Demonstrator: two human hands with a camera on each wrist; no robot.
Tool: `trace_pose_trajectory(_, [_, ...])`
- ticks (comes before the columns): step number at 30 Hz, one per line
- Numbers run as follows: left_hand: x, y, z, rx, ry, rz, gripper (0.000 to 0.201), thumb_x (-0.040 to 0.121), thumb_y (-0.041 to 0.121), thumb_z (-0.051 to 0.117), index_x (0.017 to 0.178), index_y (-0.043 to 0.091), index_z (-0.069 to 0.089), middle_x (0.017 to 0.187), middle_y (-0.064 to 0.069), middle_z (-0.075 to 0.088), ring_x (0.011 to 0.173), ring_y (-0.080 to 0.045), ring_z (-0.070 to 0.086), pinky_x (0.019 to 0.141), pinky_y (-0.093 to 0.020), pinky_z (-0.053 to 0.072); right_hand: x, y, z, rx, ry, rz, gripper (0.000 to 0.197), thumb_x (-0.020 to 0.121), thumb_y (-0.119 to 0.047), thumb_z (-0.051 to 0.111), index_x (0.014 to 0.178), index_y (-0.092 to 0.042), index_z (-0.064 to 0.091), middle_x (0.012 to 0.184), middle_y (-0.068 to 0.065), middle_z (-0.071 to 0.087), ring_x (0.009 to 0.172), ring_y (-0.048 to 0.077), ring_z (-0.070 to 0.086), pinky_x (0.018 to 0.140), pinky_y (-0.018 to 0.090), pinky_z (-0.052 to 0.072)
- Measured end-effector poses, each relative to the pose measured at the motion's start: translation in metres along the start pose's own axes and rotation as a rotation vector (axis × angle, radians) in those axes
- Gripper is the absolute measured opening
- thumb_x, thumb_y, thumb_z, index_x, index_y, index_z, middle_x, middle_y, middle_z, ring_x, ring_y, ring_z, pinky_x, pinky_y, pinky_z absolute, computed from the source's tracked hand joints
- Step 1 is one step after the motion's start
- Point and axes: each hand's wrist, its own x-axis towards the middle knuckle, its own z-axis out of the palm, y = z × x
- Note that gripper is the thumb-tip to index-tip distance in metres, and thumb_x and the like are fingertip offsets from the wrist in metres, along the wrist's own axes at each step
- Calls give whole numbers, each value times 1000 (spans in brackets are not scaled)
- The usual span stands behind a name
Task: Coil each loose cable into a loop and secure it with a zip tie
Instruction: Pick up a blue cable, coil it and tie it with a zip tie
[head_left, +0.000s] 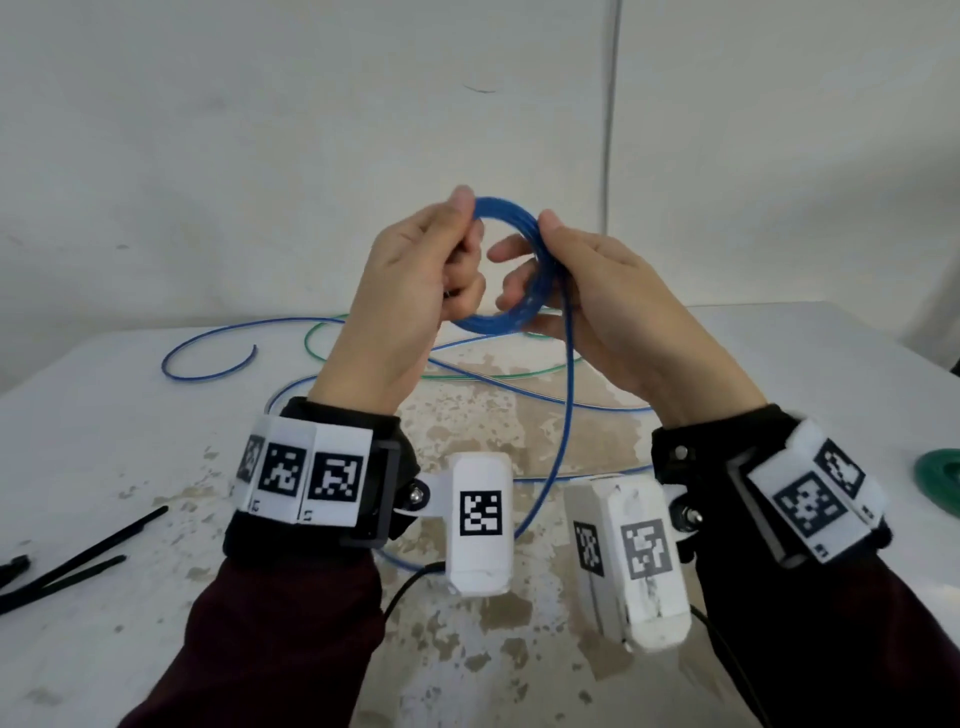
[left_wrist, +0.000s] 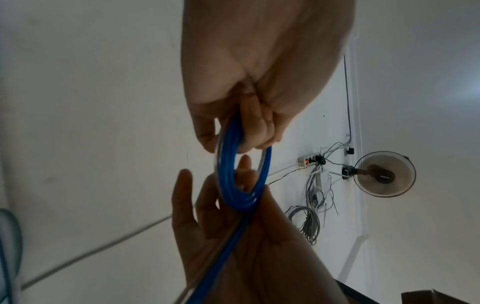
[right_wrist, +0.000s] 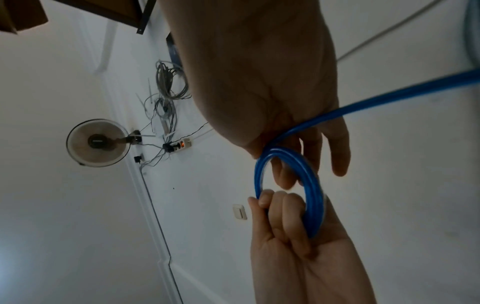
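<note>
Both hands hold the blue cable coil (head_left: 511, 270) above the table (head_left: 753, 364): left hand (head_left: 410, 291) grips its left side, right hand (head_left: 597, 301) seemingly pinches its right; zip ties (head_left: 78, 566) lie near left.

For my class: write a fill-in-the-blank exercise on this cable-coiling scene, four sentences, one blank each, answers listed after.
1. Both hands hold up a coil of cable coloured ____.
2. The left hand grips the blue coil with ____ fingers.
3. A loose cable on the table, beside the blue one, is ____.
4. The black zip ties lie on the person's ____ side.

Answers: blue; curled; green; left
</note>
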Motion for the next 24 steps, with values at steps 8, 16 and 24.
trace_pose_trajectory(8, [-2, 4, -10, 108, -224, -221, 34, 101, 22, 38, 70, 9, 44, 52, 0, 28, 37, -13, 33, 44, -20, 34, 0, 3, 3, -31, -61, 37, 38, 104, -29, 33, 76, -10, 49, 50, -9, 29, 46, 10, 35, 65, 25, 49])
trace_pose_trajectory(16, [1, 1, -9, 11, -97, -139, 34, 102, 25, 38, 71, 12, 42, 47, 6, 22, 39, -13, 22, 58, -33, 18, -3, -3, -2, -40, -48, 67, 41, 103, -33, 32, 76, -12, 53, 49, -5, 47, 65, 18, 62, 78, 29, 52])
trace_pose_trajectory(24, [1, -4, -3, -58, -5, -33, 34, 103, 24, 34, 73, 11, 43, 46, 7, 24, 39, -10, 18, 62, -39, 13, -2, -3, 0, 71, -53, 86, 41, 103, -32, 32, 79, -9, 56, 56, -1, 54, 66, 17, 61, 78, 28, 53])
